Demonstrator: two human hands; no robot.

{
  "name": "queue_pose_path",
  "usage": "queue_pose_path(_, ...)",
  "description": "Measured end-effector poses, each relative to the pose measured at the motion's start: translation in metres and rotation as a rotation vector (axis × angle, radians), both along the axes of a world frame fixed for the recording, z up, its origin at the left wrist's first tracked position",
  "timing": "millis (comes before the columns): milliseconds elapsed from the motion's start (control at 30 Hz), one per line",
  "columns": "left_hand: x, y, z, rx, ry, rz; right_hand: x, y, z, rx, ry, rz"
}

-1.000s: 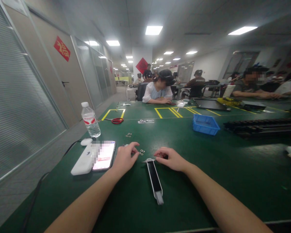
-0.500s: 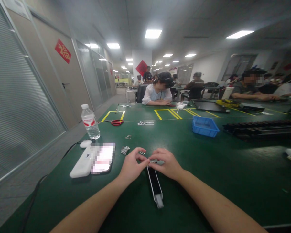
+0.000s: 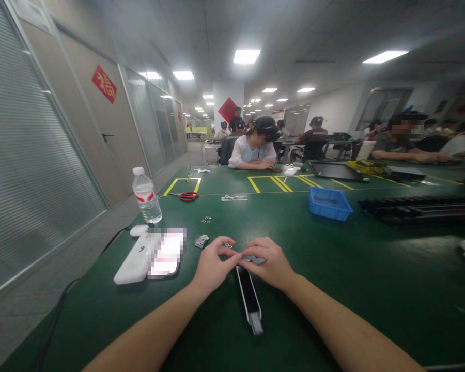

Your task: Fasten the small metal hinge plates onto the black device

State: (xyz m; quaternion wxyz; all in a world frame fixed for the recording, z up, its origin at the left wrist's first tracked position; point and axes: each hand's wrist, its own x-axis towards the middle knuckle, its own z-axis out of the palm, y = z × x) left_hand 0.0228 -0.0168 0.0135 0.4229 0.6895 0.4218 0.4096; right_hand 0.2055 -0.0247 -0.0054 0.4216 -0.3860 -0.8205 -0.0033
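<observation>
My left hand (image 3: 214, 267) and my right hand (image 3: 273, 262) meet at the far end of a long narrow black piece with a white rim (image 3: 248, 292). Thumbs and fingers of both are pinched together, fingertips touching. What they pinch is too small and hidden to name; a bit of silvery metal shows beneath the right fingers. The narrow piece lies on the table, its grey end (image 3: 257, 324) towards me. Just beyond my left fingers are small metal rings (image 3: 228, 246). A silvery metal part (image 3: 201, 241) lies left of that hand, with several smaller rings (image 3: 206, 219) farther off.
On the green table (image 3: 294, 330), a phone (image 3: 166, 253), white power bank (image 3: 134, 261) and water bottle (image 3: 147, 196) stand left. Red-handled scissors (image 3: 188, 196) and flat metal pieces (image 3: 234, 197) lie beyond. A blue bin (image 3: 330, 204) and black rails (image 3: 414, 212) are right. A person sits opposite.
The whole view has shifted very slightly. Both hands stay pinched together at the narrow piece's far end, with no clear change in what they hold.
</observation>
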Motion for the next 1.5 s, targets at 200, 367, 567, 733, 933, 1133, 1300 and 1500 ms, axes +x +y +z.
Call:
queue_pose_path(200,0.000,0.002,-0.003,-0.008,-0.028,0.009,-0.001,-0.001,0.001,0.014,-0.010,-0.027)
queue_pose_path(367,0.001,0.003,-0.003,-0.031,-0.064,-0.011,-0.002,-0.003,0.004,0.040,-0.024,-0.037)
queue_pose_path(567,-0.002,0.004,0.003,0.058,0.026,-0.015,0.007,0.001,0.007,-0.065,0.019,-0.003)
queue_pose_path(733,-0.014,0.009,0.006,0.290,0.367,-0.009,0.027,0.009,0.003,-0.339,0.126,0.080)
queue_pose_path(933,-0.019,0.007,0.012,0.348,0.684,-0.064,0.037,0.015,0.000,-0.603,0.138,0.111)
queue_pose_path(1133,-0.019,0.007,0.010,0.347,0.732,-0.124,0.035,0.016,-0.002,-0.614,0.109,0.123)
queue_pose_path(1300,-0.018,0.007,0.009,0.348,0.740,-0.124,0.034,0.015,-0.004,-0.634,0.105,0.127)
queue_pose_path(1500,-0.018,0.005,0.011,0.333,0.750,-0.120,0.033,0.015,-0.005,-0.637,0.096,0.124)
